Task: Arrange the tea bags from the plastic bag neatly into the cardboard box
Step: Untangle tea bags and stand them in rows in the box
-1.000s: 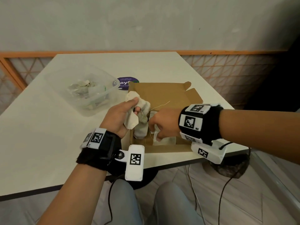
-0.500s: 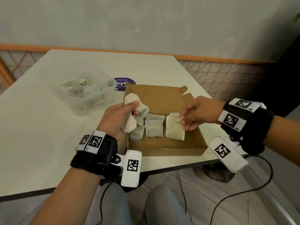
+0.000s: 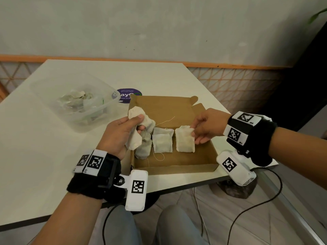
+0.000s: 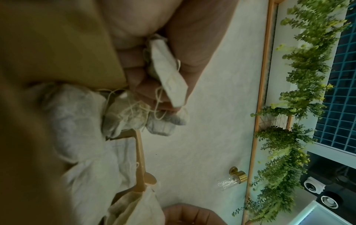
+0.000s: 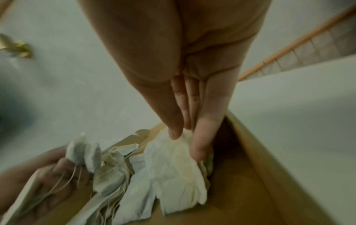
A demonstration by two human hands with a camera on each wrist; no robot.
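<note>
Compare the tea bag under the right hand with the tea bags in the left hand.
The right tea bag lies flat on the cardboard box floor; the bunched tea bags hang upright at the box's left wall. The right hand only holds its one bag by the corner with near-straight fingers; the left hand grips several at once. All are pale paper bags.

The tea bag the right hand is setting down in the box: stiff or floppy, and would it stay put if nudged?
The tea bag is probably floppy: its paper looks creased under the right hand. Likely light, so a nudge would slide it across the cardboard box. It lies flat, so unlikely to roll.
</note>
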